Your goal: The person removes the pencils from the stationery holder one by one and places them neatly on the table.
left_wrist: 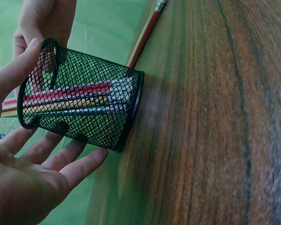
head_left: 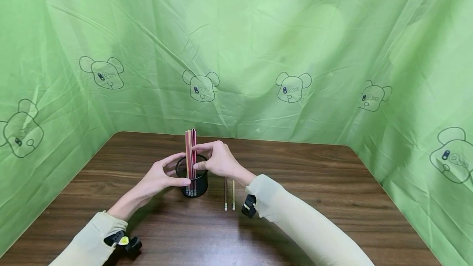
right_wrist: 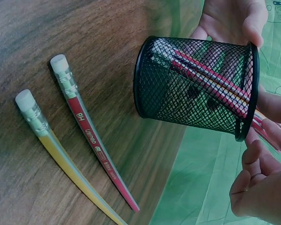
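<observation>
Both hands at the mesh cup (head_left: 200, 187), pencils standing in it.
From my station I see the cup upright on the wooden table (head_left: 314, 175), the bundled pencils (head_left: 190, 143) inside with ferrule ends down. Left hand (head_left: 159, 177): curved round the cup, thumb at the rim, fingers spread along the far side. Right hand (head_left: 221, 160): thumb and fingers nearly closed, pinching at the bundle above the rim; I cannot tell how many pencils it grips. A red pencil (right_wrist: 99, 150) and a yellow pencil (right_wrist: 68, 168) lie beside the cup.
</observation>
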Demonstrator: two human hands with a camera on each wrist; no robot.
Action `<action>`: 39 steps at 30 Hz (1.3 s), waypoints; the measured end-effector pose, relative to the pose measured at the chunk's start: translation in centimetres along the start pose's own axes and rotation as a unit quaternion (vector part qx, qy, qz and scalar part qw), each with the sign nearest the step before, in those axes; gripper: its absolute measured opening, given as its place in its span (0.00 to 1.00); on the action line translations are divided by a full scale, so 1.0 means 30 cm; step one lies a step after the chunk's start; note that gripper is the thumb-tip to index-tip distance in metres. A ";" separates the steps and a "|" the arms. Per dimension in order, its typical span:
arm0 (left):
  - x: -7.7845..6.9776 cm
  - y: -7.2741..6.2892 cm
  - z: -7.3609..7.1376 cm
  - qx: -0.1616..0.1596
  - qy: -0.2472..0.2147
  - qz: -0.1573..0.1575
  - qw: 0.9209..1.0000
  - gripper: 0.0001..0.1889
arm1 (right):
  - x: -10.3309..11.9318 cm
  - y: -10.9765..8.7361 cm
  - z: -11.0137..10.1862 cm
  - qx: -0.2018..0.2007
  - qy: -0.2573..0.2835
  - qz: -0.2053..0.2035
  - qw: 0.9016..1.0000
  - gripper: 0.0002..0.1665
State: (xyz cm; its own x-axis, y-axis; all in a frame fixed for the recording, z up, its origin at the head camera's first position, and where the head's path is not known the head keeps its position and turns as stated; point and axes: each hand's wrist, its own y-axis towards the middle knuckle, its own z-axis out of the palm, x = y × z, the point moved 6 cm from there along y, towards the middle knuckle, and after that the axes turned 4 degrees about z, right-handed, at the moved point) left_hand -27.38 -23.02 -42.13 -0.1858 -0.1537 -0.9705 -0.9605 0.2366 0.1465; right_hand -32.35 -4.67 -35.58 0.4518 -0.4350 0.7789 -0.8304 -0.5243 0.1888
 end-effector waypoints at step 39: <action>0.003 0.003 0.001 -0.003 -0.003 0.004 1.000 0.46 | -0.044 0.020 -0.036 -0.099 0.095 -0.027 0.990 0.30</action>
State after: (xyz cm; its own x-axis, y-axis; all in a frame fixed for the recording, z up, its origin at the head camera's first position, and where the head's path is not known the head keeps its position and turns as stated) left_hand -27.46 -22.98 -42.23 -0.1934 -0.1465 -0.9701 -0.9598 0.2330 0.1562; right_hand -33.80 -3.61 -35.85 0.4432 -0.2550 0.8594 -0.8629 -0.3812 0.3318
